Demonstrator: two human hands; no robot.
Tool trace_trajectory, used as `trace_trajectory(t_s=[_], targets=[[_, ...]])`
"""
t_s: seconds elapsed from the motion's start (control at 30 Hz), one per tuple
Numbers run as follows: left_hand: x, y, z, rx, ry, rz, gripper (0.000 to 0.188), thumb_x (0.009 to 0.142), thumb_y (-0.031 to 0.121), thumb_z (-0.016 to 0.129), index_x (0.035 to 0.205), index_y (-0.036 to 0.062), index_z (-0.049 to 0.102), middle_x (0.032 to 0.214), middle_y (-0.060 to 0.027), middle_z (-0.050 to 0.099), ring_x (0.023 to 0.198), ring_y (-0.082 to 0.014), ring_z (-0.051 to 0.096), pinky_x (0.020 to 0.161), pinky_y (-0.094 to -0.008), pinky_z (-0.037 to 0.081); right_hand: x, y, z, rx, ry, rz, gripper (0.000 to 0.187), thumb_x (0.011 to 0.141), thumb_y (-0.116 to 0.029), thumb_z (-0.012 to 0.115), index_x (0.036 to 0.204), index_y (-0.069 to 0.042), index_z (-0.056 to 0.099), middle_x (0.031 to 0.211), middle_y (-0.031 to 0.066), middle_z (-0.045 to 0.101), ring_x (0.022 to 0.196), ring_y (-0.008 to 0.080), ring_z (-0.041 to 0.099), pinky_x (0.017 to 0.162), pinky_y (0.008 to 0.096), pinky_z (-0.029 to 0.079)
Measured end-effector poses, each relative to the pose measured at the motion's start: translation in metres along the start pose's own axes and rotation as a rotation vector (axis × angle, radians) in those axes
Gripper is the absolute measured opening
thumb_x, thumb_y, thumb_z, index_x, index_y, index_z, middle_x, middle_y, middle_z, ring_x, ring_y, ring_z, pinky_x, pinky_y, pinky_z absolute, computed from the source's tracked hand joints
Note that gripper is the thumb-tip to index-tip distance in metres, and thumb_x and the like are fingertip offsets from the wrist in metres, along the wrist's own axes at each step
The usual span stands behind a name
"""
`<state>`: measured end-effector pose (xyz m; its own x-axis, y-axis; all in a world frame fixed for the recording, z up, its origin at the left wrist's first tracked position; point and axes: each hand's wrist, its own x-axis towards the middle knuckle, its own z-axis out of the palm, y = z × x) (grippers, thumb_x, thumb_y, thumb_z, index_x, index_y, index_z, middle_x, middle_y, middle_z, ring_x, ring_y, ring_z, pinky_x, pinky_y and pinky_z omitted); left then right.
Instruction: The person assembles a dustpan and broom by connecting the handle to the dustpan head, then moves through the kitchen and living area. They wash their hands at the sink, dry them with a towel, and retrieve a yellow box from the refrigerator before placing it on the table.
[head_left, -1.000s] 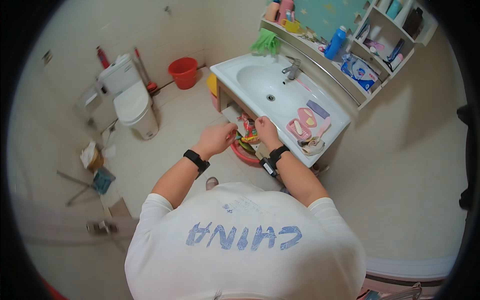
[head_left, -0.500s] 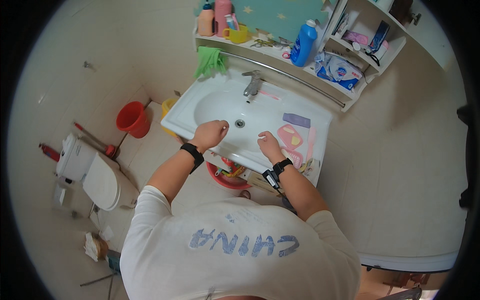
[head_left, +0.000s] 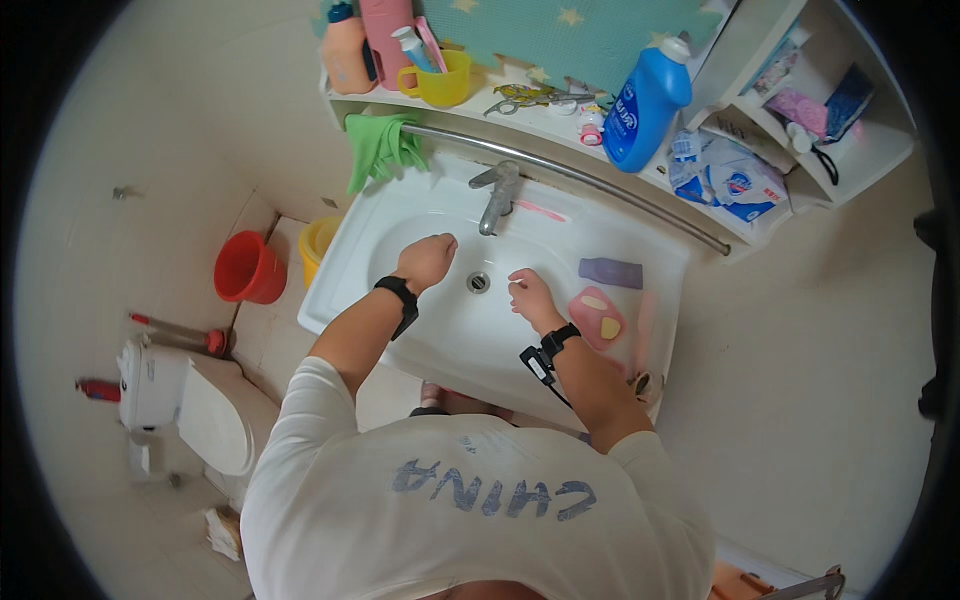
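Note:
Over the white sink basin (head_left: pixel 385 240) both of my hands hang in the air, on either side of the round drain (head_left: pixel 479 283). My left hand (head_left: pixel 427 261), left of the drain, is curled into a loose fist, and nothing shows in it. To the right of the drain, my right hand (head_left: pixel 534 299) has bent fingers a little apart, with no thing seen between them. Beyond the hands stands the metal faucet (head_left: pixel 497 200); no water is seen running. Near my right hand lie a pink soap dish (head_left: pixel 590 318) with pale soap pieces and a purple tube (head_left: pixel 611 273).
Along the shelf stand a yellow cup (head_left: pixel 445 82), scissors (head_left: pixel 525 100) and a blue bottle (head_left: pixel 647 105). A metal rail (head_left: pixel 580 175) runs below, with a green cloth (head_left: pixel 383 150) over its left end. A red bucket (head_left: pixel 250 267) and toilet (head_left: pixel 215 420) are at left.
The view has shifted closer to the sink and shelf. My left hand has moved slightly up relative to the drain, my right hand closer to it, and my right forearm now covers the sink's right front.

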<state>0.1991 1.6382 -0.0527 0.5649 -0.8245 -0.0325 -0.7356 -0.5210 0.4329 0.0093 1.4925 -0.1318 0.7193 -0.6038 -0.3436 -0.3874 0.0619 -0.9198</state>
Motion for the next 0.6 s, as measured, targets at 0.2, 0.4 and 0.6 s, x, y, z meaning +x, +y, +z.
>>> trace_trajectory(t_s=[0.2,0.4,0.6], targets=[[0.091,0.002,-0.002,-0.039,0.036,0.134,0.029,0.098,0.028,0.044,0.098,0.0046,0.061,0.092,-0.0193,0.067,0.087,-0.0404,0.063,0.075,-0.0496,0.050,0.022,0.022,0.017,0.090,0.075,0.139,0.021,0.087,-0.012,0.057,0.106,-0.004,0.060,0.076,0.0051,0.059,0.058,0.0148,0.059,0.051,0.0293,0.049],[0.142,0.022,-0.020,-0.047,-0.021,0.262,0.026,0.096,0.024,0.047,0.103,0.0025,0.059,0.090,-0.0191,0.066,0.084,-0.0391,0.064,0.073,-0.0473,0.051,0.068,0.029,0.060,0.163,0.135,0.127,0.020,0.090,-0.012,0.053,0.105,-0.001,0.061,0.077,0.0065,0.063,0.063,0.0147,0.062,0.058,0.0288,0.050],[0.084,-0.061,0.037,-0.251,-0.103,0.188,0.033,0.087,0.011,0.058,0.118,0.0039,0.052,0.098,-0.0186,0.062,0.090,-0.0327,0.064,0.079,-0.0408,0.052,0.108,0.023,0.087,0.224,0.119,0.029,0.020,0.091,-0.012,0.056,0.106,-0.001,0.064,0.089,0.0086,0.066,0.074,0.0155,0.064,0.067,0.0284,0.052]])
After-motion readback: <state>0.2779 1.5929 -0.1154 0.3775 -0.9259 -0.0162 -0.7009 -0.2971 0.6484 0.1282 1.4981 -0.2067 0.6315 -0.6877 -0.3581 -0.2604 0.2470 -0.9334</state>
